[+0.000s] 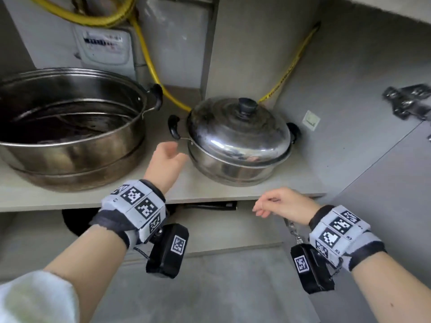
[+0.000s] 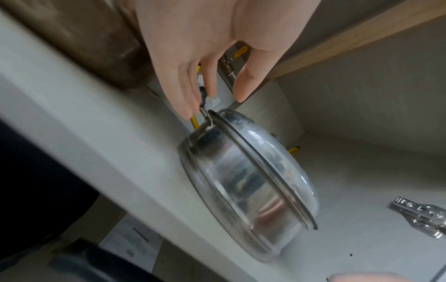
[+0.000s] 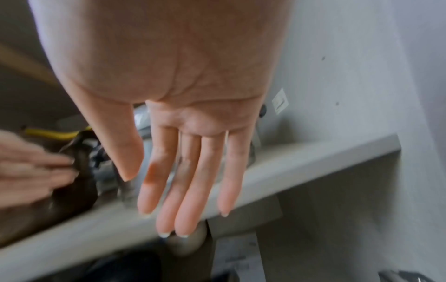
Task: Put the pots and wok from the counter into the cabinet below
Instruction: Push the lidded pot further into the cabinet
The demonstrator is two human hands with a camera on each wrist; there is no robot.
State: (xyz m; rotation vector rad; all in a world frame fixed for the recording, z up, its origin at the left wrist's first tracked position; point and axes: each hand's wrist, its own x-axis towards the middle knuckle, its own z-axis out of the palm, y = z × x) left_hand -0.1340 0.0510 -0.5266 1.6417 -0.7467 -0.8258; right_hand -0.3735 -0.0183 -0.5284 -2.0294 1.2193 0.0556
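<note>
A steel pot with a domed lid (image 1: 238, 141) stands on the right part of the cabinet shelf (image 1: 233, 192). A larger open steel pot (image 1: 70, 127) fills the shelf's left part. My left hand (image 1: 171, 151) is open between the two pots, its fingertips right by the lidded pot's black left handle (image 1: 173, 127). In the left wrist view the fingers (image 2: 185, 103) reach to that handle beside the lidded pot (image 2: 241, 171); I cannot tell whether they touch it. My right hand (image 1: 268, 205) hangs in front of the shelf edge, fingers straight (image 3: 183, 190), holding nothing.
A yellow hose (image 1: 149, 59) and a meter box (image 1: 105, 47) run along the back wall behind the pots. A dark pan (image 1: 72, 222) with a long black handle (image 1: 210, 206) lies under the shelf. A door hinge (image 1: 408, 101) sits on the right wall.
</note>
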